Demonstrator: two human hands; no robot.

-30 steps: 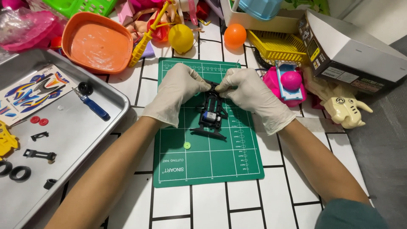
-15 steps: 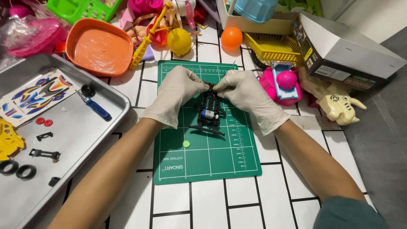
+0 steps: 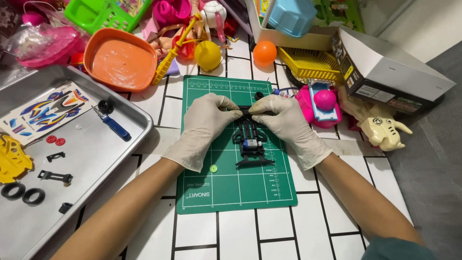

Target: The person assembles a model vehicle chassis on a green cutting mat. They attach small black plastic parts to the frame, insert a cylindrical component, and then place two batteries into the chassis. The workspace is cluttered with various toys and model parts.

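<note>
**Toy car chassis held at its far end, both hands**

Head view. Both hands wear pale gloves and meet over a green cutting mat (image 3: 226,192) laid on a white tiled tabletop. The left hand (image 3: 204,126) and the right hand (image 3: 287,126) are drawn together, fingertips nearly touching, each pinched on the far end of a small black toy car chassis (image 3: 250,144). The chassis rests on the mat, near its centre.

Key relation: the long axis of the chassis runs near-to-far, away from the person. The gripped end is the far end; the near end, with a wide cross bar, lies free on the mat. The chassis extends from the fingertips back toward the person, between the two wrists. Both hands are equally close to it, one on each side of the axis.

A small green round part (image 3: 213,168) lies on the mat just left of the near end, untouched.

Surroundings: a metal tray (image 3: 106,159) on the left holds a sticker sheet (image 3: 45,111), a blue-handled screwdriver (image 3: 114,126), two black tyres (image 3: 21,193) and small black parts. An orange bowl (image 3: 120,58) and assorted plastic toys lie on the far side; a grey cardboard box (image 3: 390,72) sits far right.
</note>
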